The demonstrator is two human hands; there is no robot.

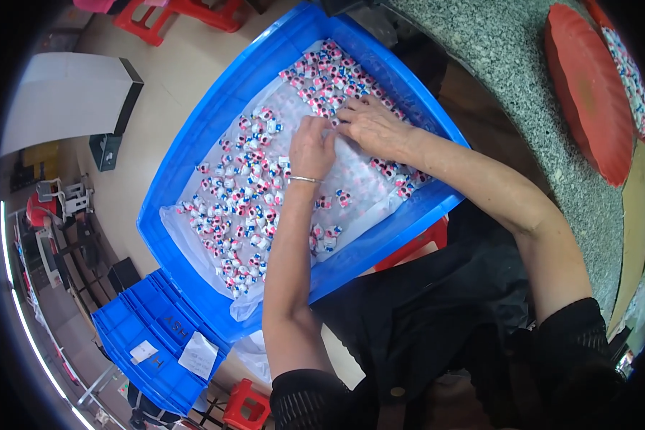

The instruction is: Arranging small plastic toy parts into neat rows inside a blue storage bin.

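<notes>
While small white, pink and blue figurines (pixel 254 190) lie loose on a translucent plastic sheet (pixel 369 175) inside a blue plastic tub (pixel 193 154), two bare hands almost meet above them. One band of figurines runs lengthwise along the tub's far right wall, beyond the fingers and partly under the right hand (pixel 371 127), the nearer one; a broader scatter lies left of the left hand (pixel 312 147). The left fingers curl downward, close together; the right ones bend inward toward them. Whether either pinches a figurine cannot be told. A thin bracelet (pixel 306 179) circles the left wrist. To the right, a speckled stone worktop (pixel 494 43) carries a red scalloped tray (pixel 588 93); at lower left is a blue crate (pixel 136 315) bearing paper slips (pixel 198 355).
</notes>
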